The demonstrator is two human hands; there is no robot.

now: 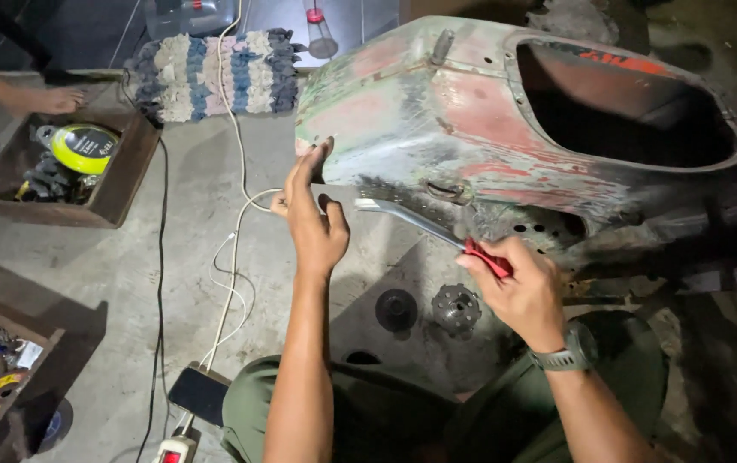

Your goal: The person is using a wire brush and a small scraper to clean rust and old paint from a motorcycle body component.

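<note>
The stripped metal body shell (506, 129) fills my two o'clock; my left hand (313, 219) braces its edge, fingers spread, and my right hand (519, 287) grips a red-handled scraper (424, 227) that could slip toward those fingers. At nine o'clock, a wooden box (120, 184) holds a yellow reel (84, 146), perhaps gloves too.

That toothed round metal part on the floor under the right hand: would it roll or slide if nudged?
The toothed round part lies flat on the concrete floor, so it would probably scrape along rather than roll. It looks like solid metal, likely heavy for its size and stiff. Set on edge it could roll toward the dark disc beside it.
</note>
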